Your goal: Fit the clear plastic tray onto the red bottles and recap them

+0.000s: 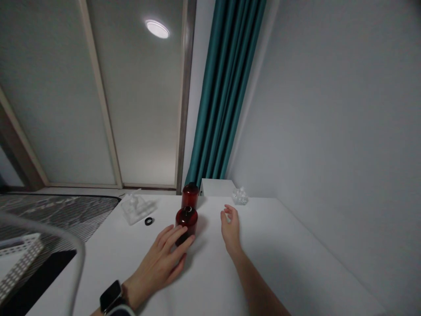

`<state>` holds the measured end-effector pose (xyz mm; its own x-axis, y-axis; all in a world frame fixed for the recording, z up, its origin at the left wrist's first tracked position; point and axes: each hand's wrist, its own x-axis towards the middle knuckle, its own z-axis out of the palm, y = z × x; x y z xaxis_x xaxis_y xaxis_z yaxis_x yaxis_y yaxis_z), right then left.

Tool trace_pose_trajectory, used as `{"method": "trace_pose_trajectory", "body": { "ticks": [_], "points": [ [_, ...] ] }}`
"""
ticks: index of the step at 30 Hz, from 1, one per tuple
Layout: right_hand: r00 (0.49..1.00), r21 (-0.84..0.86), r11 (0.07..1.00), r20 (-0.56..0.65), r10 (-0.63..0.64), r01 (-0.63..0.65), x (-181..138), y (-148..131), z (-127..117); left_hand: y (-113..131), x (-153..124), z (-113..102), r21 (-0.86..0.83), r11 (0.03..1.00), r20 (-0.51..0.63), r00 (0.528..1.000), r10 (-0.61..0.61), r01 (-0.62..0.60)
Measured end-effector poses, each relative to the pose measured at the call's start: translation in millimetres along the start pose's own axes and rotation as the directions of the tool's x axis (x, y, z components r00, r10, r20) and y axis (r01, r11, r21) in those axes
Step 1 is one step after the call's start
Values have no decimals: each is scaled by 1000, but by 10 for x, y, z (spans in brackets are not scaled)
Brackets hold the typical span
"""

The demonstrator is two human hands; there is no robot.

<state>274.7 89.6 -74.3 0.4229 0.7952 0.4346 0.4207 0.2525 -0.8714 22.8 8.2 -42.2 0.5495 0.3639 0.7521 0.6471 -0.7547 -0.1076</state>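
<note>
The wall (338, 109) rises on our right, pale and plain. Ahead stands the door (144, 105), with cloudy panels in slim frames and a round light (157, 29) showing high in one of them. Our table (210, 281) is white and stretches out in front of us. The curtain (219, 96) hangs in teal folds between door and wall, beyond the table's far end. To our left we see a striped rug (95, 210), a pale curved tube (79, 263) crossing the near view and a white basket (33, 250) with a pierced rim. A white box (219, 188) sits at the far end.

Our left hand (169, 254), palm down and fingers spread, reaches over the front bottle (182, 217); we cannot tell whether it grips. This dark red bottle stands upright mid-table, just before the rear bottle (190, 196), its match. Our right hand (230, 224) is apart to their right, fingers loosely curled; we cannot tell whether it holds anything small.

A clear bag (134, 208) lies at left, crumpled plastic (240, 196) beside the box. We wear a watch (111, 296) on the left wrist. Smallest, a black ring (148, 221) lies near the bag.
</note>
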Motion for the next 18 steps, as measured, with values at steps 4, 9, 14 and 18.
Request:
{"method": "trace_pose_trajectory", "body": {
  "ticks": [4, 9, 14, 18],
  "points": [
    [985, -158, 983, -158, 69, -94, 312, 195, -92, -43, -46, 58, -9, 1000, -6, 1000, -7, 7],
    [960, -314, 931, -262, 103, -186, 655, 337, -177, -37, -36, 90, -9, 1000, 10, 1000, 18, -18],
    [940, -420, 869, -315, 131, -262, 890, 426, -135, -55, -17, 66, 3, 999, 3, 999, 33, -33],
    [913, -484, 810, -380, 147, -332, 1023, 458, -72, -66, -55, 88, 1, 1000, -8, 1000, 24, -24]
  ]
}}
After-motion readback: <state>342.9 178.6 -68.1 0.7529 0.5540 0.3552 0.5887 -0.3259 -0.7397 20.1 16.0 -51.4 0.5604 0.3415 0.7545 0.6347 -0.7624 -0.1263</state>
